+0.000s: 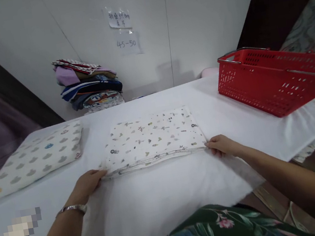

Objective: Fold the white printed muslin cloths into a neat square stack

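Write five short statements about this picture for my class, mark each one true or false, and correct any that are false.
1. The left hand pinches a near corner of the folded printed cloth. True.
2. The red plastic shopping basket stands on the white tablecloth. True.
3. The right hand reaches inside the shopping basket. False: the right hand grips the near right corner of the folded printed cloth.
4. The bracelet is worn on the right wrist. False: the bracelet is on the left wrist.
5. The lower paper sign on the wall reads "45-50". True.
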A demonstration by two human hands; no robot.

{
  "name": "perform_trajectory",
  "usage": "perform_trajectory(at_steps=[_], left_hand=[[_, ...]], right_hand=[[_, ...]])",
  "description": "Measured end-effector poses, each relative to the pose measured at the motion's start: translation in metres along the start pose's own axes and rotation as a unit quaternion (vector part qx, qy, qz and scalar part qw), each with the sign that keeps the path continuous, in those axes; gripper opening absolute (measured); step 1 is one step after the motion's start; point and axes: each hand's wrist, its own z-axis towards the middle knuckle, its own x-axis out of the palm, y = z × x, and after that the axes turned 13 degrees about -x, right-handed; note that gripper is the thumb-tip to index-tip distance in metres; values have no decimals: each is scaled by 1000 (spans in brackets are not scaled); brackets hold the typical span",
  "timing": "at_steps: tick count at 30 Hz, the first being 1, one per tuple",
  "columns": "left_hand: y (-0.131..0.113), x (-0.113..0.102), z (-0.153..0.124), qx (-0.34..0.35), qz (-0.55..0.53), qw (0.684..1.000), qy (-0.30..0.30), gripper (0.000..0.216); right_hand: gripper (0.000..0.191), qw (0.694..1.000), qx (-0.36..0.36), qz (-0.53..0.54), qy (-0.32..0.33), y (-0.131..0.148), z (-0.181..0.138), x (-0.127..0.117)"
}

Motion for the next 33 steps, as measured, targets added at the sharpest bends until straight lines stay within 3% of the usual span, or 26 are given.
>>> perform_trajectory(at_steps=[7, 12, 17, 21, 27, 31, 33], left_hand=[[4, 0, -3, 17, -15, 1000, 4, 20], [8, 2, -1, 23, 3, 999, -32, 24], [12, 4, -4, 68, 52, 993, -87, 41], [12, 5, -7, 83, 64, 990, -91, 49], [16, 6, -6, 92, 54, 990, -88, 44], [21, 7, -4, 98, 48, 989, -97, 41], [22, 7, -3, 102, 30, 990, -89, 39]], right_hand=[[38, 989, 61, 129, 50, 0, 9, -1], [35, 986, 3, 168, -8, 12, 4, -4], [31, 983, -8, 179, -46, 14, 5, 2], [26, 979, -10, 194, -61, 28, 18, 2], [27, 965, -171, 150, -130, 71, 41, -14], [22, 991, -38, 60, -116, 42, 46, -7], [18, 994, -10, 38, -106, 22, 45, 0]])
